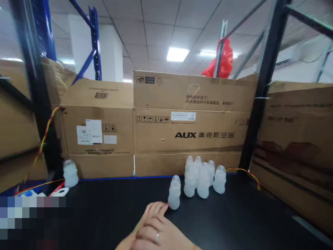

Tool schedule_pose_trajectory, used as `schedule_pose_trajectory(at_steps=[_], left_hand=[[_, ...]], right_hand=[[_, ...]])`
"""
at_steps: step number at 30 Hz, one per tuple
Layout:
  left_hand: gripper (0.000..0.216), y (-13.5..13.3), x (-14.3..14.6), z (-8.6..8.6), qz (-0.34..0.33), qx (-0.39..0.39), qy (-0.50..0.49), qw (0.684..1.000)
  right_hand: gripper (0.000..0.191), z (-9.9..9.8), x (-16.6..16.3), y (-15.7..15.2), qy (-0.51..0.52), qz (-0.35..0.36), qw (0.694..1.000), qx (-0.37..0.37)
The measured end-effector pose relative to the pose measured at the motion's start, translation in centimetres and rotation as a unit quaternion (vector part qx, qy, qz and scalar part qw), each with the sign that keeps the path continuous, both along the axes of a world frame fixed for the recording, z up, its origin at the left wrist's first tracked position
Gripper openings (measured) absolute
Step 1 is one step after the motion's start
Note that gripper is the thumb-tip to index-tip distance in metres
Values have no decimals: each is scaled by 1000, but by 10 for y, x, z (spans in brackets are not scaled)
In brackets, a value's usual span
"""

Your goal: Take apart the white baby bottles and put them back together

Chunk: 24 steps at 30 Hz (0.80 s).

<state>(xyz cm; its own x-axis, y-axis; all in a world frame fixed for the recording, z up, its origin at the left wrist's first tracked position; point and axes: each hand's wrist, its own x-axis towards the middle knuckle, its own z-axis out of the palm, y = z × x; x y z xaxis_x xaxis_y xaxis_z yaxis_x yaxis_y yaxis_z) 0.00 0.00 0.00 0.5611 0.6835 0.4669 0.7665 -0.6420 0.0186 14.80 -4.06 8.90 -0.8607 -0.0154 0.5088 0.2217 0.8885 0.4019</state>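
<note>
My hands lie one over the other low in the middle of the head view. My left hand [153, 209] has its fingers stretched out together, their tips at the base of a frosted white bottle [174, 193] with a clear cap. Whether they touch it I cannot tell. Across the back of the left hand lies my right hand [169, 233], with a ring on one finger; its fingers curl over the left hand. Just right of the single bottle, several similar bottles [203, 180] stand upright in a close group on the black tabletop [109, 211].
Another frosted bottle [70, 173] stands at the far left by a black post [48, 114]. Cardboard boxes [156, 163] wall off the back, with another box [293, 166] at right. Thin red-yellow wires [246, 170] hang at both sides. The lower left corner is pixelated.
</note>
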Motion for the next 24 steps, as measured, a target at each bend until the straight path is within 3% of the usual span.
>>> schedule_pose_trajectory(at_steps=[4,6,11,14,20,24], left_hand=[[76,0,1,5,-26,1,10,1000],[73,-2,3,6,-24,6,26,999],[49,-7,8,15,5,-39,33,999],[52,-8,9,23,-14,-91,47,995],[65,-19,9,36,-10,-87,11,996],[63,-26,8,56,-32,-134,25,990]], right_hand=[[24,-2,-24,-16,17,-54,998,-13],[30,-4,-28,-18,27,-76,997,-18],[9,-13,-15,-14,22,-19,999,-17],[23,-12,-4,-17,18,12,1000,2],[18,5,2,-29,-15,17,1000,-9],[14,0,-2,-27,-25,-3,999,-30]])
